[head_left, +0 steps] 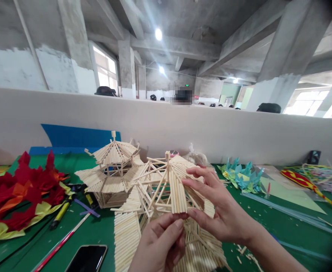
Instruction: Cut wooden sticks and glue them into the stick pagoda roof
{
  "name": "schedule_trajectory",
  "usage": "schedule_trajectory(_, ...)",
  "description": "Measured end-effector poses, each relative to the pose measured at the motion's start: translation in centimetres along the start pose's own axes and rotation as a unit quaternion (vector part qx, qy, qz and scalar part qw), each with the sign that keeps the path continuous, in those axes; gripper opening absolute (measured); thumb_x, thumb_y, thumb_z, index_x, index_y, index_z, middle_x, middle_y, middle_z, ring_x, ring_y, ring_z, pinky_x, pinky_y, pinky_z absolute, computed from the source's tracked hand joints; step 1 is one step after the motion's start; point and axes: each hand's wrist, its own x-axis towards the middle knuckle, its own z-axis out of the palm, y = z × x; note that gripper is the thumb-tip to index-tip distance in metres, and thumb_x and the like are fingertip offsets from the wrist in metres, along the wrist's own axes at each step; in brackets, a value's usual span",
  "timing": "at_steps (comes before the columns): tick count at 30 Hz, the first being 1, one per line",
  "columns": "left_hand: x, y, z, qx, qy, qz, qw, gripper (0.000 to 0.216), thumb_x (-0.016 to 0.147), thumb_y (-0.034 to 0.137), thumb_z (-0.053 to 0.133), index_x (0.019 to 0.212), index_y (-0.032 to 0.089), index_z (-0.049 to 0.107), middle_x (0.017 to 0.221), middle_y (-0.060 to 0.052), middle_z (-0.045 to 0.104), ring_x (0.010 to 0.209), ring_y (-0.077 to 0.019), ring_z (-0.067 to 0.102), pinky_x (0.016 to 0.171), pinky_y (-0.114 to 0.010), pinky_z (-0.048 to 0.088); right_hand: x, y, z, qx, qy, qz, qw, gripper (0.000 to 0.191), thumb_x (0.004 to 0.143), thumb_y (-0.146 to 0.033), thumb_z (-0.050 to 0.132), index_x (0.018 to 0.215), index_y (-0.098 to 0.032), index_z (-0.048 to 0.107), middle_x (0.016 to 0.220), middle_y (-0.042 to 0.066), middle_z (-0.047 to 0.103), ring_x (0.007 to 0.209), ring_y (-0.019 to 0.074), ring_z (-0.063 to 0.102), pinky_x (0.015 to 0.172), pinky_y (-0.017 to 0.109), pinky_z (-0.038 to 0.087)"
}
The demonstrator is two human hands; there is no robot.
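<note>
Fingers (170, 231) of left hand (158, 243) are resting nearly closed by stick panel's (178, 194) lower edge (can't tell what's held); right hand (221, 213), half-open, is touching panel; paper flowers (243, 176) are sitting near far edge of bench (103, 231).

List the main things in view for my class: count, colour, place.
Partly roofed wooden-stick pagoda: 1, pale wood, centre
Roofed wooden-stick pagoda: 1, pale wood, centre-left
Jagged paper cluster: 1, red-orange-yellow, far left
Pointed paper cluster: 1, blue-yellow, right
Rectangular phone: 1, black-screened, front left
Thin strips: many, multicoloured, far right
Flat table: 1, green, underneath
Long partition: 1, white, behind
Left hand: 1, bare, front centre
Right hand: 1, bare, centre-right
</note>
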Motion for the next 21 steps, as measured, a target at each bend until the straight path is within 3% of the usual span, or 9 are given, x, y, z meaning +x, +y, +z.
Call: schedule_trajectory(21,0.47,-0.07,-0.28,0.053,0.002,0.019,0.998,0.029,0.06,0.037,0.073,0.053,0.014,0.057,0.044,0.005,0.048,0.04,-0.0037,0.034,0.042,-0.018,0.019,-0.25,-0.25,0.32,-0.055,0.013,-0.007,0.998,0.045,0.078,-0.033,0.053,0.12,-0.019,0.045,0.125,0.01,0.037,0.117,0.0261,0.033,0.102,0.047,0.021)
